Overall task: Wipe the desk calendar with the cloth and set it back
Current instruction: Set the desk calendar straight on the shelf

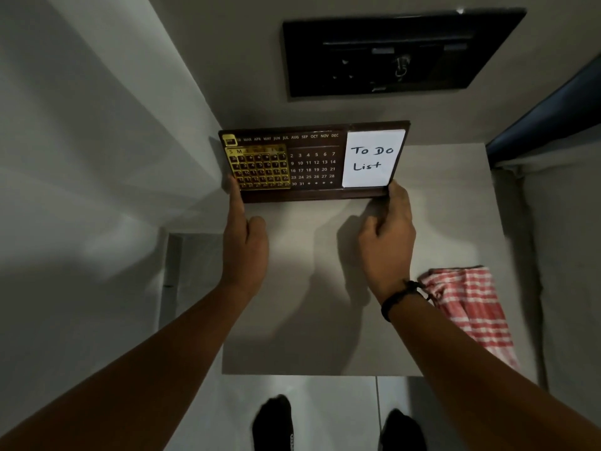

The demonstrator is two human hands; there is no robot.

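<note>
Calendar [312, 162] upright at the far edge of a pale table [309, 314], at 12 o'clock, leaning back toward the wall [253, 76]. Nearest, at 6 o'clock: two dark-socked feet [274, 421] on floor tiles. Further on, at 3 o'clock: red-and-white checked cloth [471, 307] lying on the table's right edge and hanging over it, apart from both hands. Between the forearms, bare tabletop, nothing blocking the way. Left hand [244, 242] at 10 o'clock, fingers curled narrow, gripping the lower left corner over the gold grid. Right hand [387, 245] at 1 o'clock, dark band at the wrist, thumb pressed on the lower right corner, other fingers folded in. White card [372, 159] reading "To Do List" held in the slot at the right end. Farthest, at 12 o'clock: dark screen [396, 53] mounted on the wall.
</note>
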